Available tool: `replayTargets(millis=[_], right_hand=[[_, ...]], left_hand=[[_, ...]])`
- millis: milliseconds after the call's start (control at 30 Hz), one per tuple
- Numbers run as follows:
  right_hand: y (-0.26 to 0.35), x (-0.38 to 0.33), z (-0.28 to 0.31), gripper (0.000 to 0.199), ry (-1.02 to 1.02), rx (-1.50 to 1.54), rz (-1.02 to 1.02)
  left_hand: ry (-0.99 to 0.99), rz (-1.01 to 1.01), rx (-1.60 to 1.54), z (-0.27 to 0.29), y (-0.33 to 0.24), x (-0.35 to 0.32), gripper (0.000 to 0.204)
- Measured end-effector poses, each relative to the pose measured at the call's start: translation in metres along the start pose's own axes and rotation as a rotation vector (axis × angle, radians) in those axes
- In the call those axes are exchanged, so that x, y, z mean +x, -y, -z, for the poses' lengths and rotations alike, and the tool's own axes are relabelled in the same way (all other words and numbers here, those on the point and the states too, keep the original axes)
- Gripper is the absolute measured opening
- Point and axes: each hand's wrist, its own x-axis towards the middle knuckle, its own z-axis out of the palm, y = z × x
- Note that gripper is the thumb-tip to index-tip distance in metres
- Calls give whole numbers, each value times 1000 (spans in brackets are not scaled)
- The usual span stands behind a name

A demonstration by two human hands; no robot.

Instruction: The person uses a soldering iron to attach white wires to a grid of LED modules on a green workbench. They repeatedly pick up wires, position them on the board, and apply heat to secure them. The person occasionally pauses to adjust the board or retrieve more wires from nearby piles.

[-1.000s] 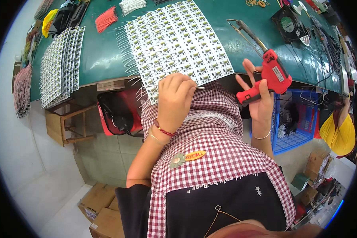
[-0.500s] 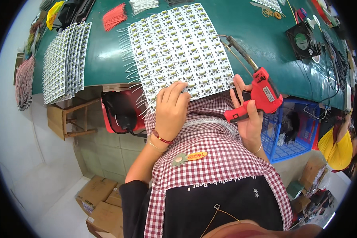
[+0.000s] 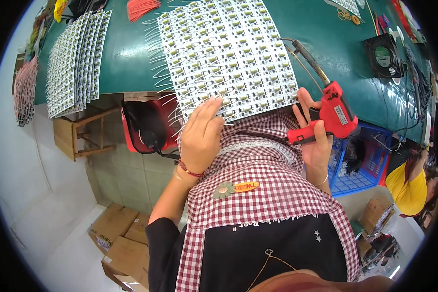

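Observation:
A large white panel of small circuit boards [image 3: 258, 63] hangs slightly over the near table edge, with thin white wires [image 3: 155, 48] sticking out along its left side. My left hand [image 3: 202, 129] rests at the panel's near left corner, fingers bent together. From beside its thumb pokes the short end of a white wire [image 3: 228, 124]; the rest is hidden by the hand. My right hand [image 3: 317, 146] grips a red soldering gun [image 3: 333, 114] by the handle at the panel's near right corner. The gun's metal tip and thin feed tube point away, over the panel's right edge.
Several similar panels [image 3: 78, 63] lie overlapped at the left on the green table [image 3: 126, 58]. Red wires [image 3: 142, 9] lie at the back. A black fan [image 3: 383, 56] stands at the right. A blue crate [image 3: 355, 182] and a red seat [image 3: 131, 129] are below the table edge.
The view has shifted, so the table and panel sit higher in the picture. The white wire end now shows beside my left thumb. My right hand keeps hold of the soldering gun.

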Motion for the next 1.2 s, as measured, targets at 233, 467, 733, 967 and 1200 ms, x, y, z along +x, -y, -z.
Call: replayTargets(millis=[233,467,733,967,1200], right_hand=[[10,-4,18,64,90,-139,34],[13,-32,49,64,152,-264,-124],[4,-62,70,59,192,-256,-174],[-4,-62,83,21,225,-466,-130],[-16,-75,103,17,239,-856,28]], left_hand=[[-91,-85,-61,5,-33,9,25],[-10,-153,-2,-22,-19,18,25],[22,-163,38,-21,-21,21,23],[34,-146,49,-20,-21,23,21],[40,-134,38,-18,-21,25,21]])
